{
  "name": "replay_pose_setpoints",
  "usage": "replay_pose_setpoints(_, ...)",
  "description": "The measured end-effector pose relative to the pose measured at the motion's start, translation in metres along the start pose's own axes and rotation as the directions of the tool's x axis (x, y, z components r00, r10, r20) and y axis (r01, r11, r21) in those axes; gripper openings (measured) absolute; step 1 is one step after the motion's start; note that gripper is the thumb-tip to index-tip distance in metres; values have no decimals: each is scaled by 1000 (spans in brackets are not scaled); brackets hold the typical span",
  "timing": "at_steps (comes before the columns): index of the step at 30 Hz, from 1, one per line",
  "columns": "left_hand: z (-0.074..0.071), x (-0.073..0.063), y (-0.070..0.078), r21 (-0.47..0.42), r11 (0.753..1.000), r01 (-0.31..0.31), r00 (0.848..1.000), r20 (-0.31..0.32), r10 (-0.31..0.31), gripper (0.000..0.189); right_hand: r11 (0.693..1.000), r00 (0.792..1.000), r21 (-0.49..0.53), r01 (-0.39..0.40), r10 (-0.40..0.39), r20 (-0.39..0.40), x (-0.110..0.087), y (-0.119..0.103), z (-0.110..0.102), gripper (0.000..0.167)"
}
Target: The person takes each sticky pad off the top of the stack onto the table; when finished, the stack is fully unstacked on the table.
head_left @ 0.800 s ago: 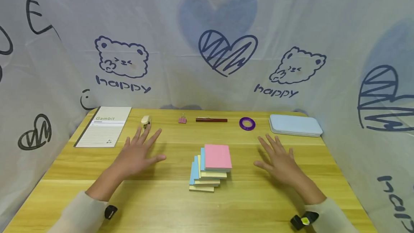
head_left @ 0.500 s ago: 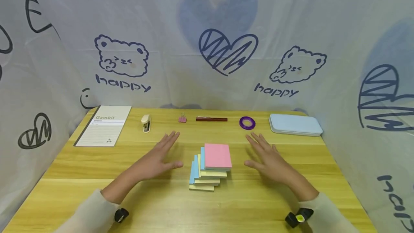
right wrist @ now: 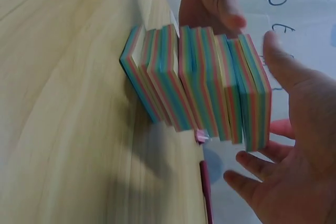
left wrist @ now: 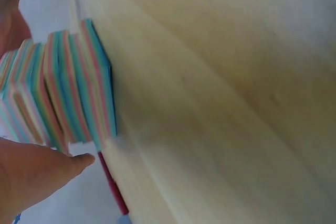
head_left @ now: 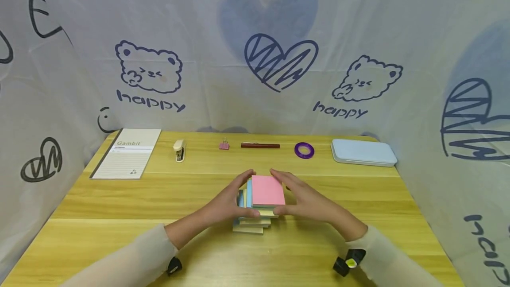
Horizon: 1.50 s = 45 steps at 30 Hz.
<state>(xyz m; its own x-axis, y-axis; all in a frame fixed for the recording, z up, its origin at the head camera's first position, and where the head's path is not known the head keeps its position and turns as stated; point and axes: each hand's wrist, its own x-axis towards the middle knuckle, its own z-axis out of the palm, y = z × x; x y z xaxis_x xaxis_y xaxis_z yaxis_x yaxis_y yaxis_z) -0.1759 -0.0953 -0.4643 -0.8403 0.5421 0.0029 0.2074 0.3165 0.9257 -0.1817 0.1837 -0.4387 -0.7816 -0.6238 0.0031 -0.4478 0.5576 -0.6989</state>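
Observation:
A tall, uneven stack of sticky note pads (head_left: 249, 230) stands mid-table, with a pink pad (head_left: 268, 190) on top and blue and yellow edges stepping out below. At its left side is my left hand (head_left: 227, 203), the thumb across the front and the fingers toward the back corner. My right hand (head_left: 311, 200) flanks the right side, thumb near the front corner. In the right wrist view the layered pads (right wrist: 199, 82) show striped edges, and my right fingers (right wrist: 252, 166) are spread around the upper end, with a gap beside the thumb.
Along the back of the wooden table (head_left: 119, 242) lie a notepad (head_left: 123, 154), a small stapler (head_left: 179, 150), a pink binder clip (head_left: 224, 145), a dark red pen (head_left: 260, 145), a purple tape roll (head_left: 297, 154) and a light blue case (head_left: 363, 152). A printed cloth hangs behind.
Both hands have moved inward, the left one to the right and the right one to the left, from well apart to either side of the sticky note stack. The stack stays put.

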Motion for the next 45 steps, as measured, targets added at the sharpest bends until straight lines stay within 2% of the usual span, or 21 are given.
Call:
replay_pose_setpoints(5,10,6,-3,-77,997,8,999,-42,-11,103,1000,1000,3,-5,6,-22,5,-5,6,97)
replay_pose_setpoints(10,13,6,-3,-73,997,16,998,-66,-21,88,1000,999,7,-8,9,-48,7,-7,9,94)
replay_pose_setpoints(13,12,5,-3,-65,998,23,997,-66,-27,86,999,998,33,-3,5,-56,7,-8,8,93)
replay_pose_setpoints(17,11,4,-5,-63,998,25,998,-53,-28,87,995,998,101,-1,8,-67,6,-5,1,90)
replay_pose_setpoints(22,10,4,-10,-72,997,18,999,-43,-21,84,976,996,214,-33,51,-78,3,3,-14,87)
replay_pose_setpoints(27,10,4,-12,-86,996,18,999,-37,-21,84,960,987,270,-71,107,-120,4,20,-34,88)
replay_pose_setpoints(31,10,3,-12,-92,996,15,999,-34,-19,84,959,976,259,-113,155,-151,12,42,-44,90)
replay_pose_setpoints(36,9,2,-12,-97,995,21,999,-29,-24,84,955,966,238,-176,214,-145,29,72,-40,92)
replay_pose_setpoints(39,9,3,-13,-101,995,18,999,-25,-21,84,940,957,257,-225,263,-124,38,90,-32,96)
replay_pose_setpoints(41,9,3,-13,-104,994,15,1000,-22,-18,84,937,948,232,-262,295,-119,42,99,-26,96)
replay_pose_setpoints(45,10,3,-14,-100,995,19,1000,-21,-21,84,964,958,84,-252,261,-119,46,108,-19,94)
